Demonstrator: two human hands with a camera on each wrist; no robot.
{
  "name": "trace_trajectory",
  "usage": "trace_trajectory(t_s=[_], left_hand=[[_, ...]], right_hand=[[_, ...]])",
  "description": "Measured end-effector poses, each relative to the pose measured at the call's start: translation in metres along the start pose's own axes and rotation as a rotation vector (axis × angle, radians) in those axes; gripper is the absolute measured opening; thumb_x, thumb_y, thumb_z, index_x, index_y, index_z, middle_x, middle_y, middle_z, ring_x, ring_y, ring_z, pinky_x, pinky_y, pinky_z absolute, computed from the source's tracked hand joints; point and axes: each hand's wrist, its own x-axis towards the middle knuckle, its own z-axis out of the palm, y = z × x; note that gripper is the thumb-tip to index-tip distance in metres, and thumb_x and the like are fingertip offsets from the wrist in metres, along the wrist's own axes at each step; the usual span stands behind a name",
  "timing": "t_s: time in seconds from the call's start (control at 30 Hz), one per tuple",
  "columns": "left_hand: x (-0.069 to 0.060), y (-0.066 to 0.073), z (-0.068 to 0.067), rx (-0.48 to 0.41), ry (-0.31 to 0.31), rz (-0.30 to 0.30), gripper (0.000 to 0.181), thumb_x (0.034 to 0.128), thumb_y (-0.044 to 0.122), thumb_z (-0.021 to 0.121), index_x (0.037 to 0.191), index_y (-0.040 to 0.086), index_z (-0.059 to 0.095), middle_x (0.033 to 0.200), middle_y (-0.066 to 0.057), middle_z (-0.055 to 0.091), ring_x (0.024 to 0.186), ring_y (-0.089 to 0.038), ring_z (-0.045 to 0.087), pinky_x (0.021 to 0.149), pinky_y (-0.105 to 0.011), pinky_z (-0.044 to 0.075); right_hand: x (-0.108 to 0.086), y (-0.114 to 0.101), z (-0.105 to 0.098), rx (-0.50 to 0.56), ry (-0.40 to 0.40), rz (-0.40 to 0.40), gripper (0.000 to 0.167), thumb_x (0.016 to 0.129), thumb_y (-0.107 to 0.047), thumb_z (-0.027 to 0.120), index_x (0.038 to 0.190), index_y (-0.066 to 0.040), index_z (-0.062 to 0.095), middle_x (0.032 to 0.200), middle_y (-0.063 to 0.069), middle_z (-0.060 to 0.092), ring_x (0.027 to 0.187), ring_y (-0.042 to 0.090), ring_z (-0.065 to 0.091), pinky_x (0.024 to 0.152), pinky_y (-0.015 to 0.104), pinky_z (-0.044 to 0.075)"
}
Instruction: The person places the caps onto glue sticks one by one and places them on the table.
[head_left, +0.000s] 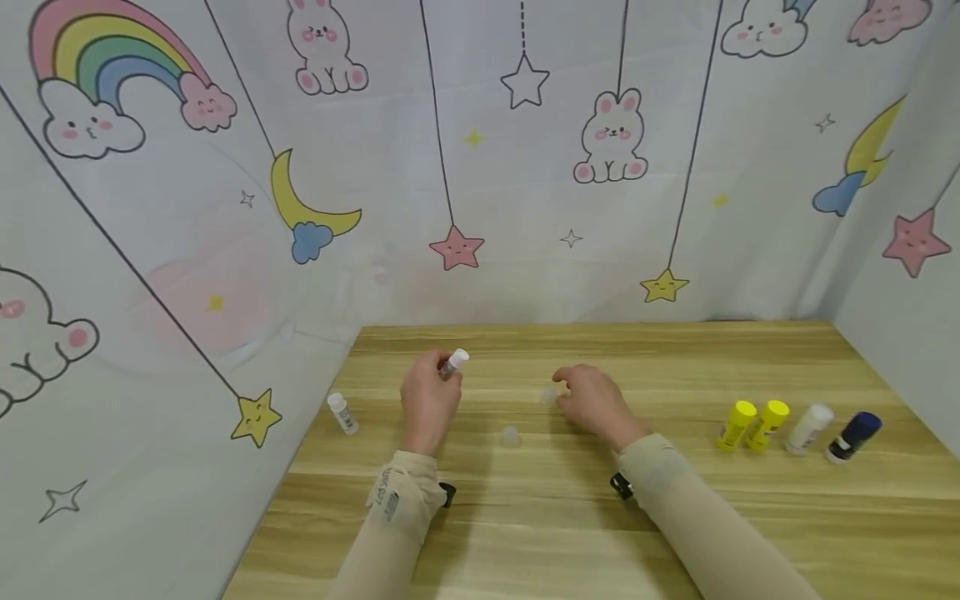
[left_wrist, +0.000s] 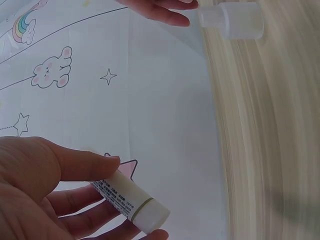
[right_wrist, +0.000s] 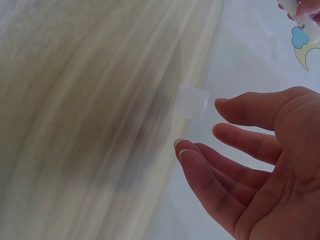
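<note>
Here the left hand (head_left: 431, 398) has its thumb and fingers wrapped round a white-ended tube (left_wrist: 127, 195), holding it tilted, 1 end poking out beyond the fingertips. Over to the right hand (head_left: 596, 404): fingers loosely bent and spread, nothing between them, and a translucent cap (right_wrist: 190, 102) sits just past the thumb tip, near but not touching. A 2nd translucent cap (head_left: 511, 437) rests between the 2 hands, nearer the person than either set of fingers.

Left of the left fingers stands a white-capped tube (head_left: 343, 414). Well to the right of the right fingers there's a row of 4: 2 yellow tubes (head_left: 768, 426), then a white tube (head_left: 808, 429), then a dark blue tube (head_left: 852, 437) at the end.

Beneath the fingers runs a wood-grained table (head_left: 540, 533), and beyond them hangs a white cloth (head_left: 525, 192) printed with rabbits, stars, moons, clouds and a rainbow.

And the writing! The tube in the left fingers carries small dark lines of print, Chinese characters among them, too fine to read surely. Lettering also marks the left sleeve (head_left: 397, 508), illegible from here.
</note>
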Motion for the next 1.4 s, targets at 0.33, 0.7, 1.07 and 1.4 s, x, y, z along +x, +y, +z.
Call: trace_trajectory(t_s=[0.33, 0.7, 1.07, 1.4], left_hand=[[0.001, 0.006, 0.003, 0.024, -0.012, 0.048, 0.021, 0.0840, 0.003, 0.080, 0.104, 0.004, 0.075, 0.098, -0.011, 0.072, 0.089, -0.028, 0.069, 0.077, -0.046, 0.056], [-0.003, 0.010, 0.004, 0.008, -0.002, 0.094, 0.021, 0.0833, 0.004, 0.081, 0.104, 0.004, 0.075, 0.097, -0.011, 0.073, 0.086, -0.029, 0.070, 0.075, -0.047, 0.057], [-0.005, 0.010, 0.006, -0.002, -0.009, 0.107, 0.022, 0.0824, 0.003, 0.082, 0.103, 0.005, 0.075, 0.097, -0.010, 0.073, 0.086, -0.027, 0.070, 0.074, -0.045, 0.057], [-0.007, 0.010, 0.012, 0.006, -0.019, 0.129, 0.020, 0.0824, 0.004, 0.082, 0.102, 0.005, 0.075, 0.095, -0.009, 0.073, 0.084, -0.025, 0.070, 0.072, -0.044, 0.057]], right_hand=[[0.007, -0.007, 0.016, -0.009, 0.022, -0.064, 0.033, 0.082, -0.002, 0.067, 0.114, -0.006, 0.074, 0.104, 0.013, 0.069, 0.100, 0.032, 0.065, 0.083, 0.048, 0.054], [0.005, -0.011, 0.021, -0.003, -0.031, -0.061, 0.023, 0.086, 0.004, 0.066, 0.105, -0.005, 0.076, 0.102, 0.011, 0.069, 0.099, 0.030, 0.065, 0.084, 0.044, 0.055], [0.002, -0.017, 0.004, 0.013, 0.037, -0.114, 0.020, 0.085, 0.002, 0.069, 0.104, -0.002, 0.076, 0.096, 0.011, 0.069, 0.092, 0.031, 0.065, 0.081, 0.046, 0.054], [-0.003, -0.019, -0.005, 0.057, 0.061, -0.083, 0.021, 0.088, -0.003, 0.070, 0.109, -0.005, 0.076, 0.098, 0.009, 0.069, 0.090, 0.028, 0.065, 0.077, 0.044, 0.055]])
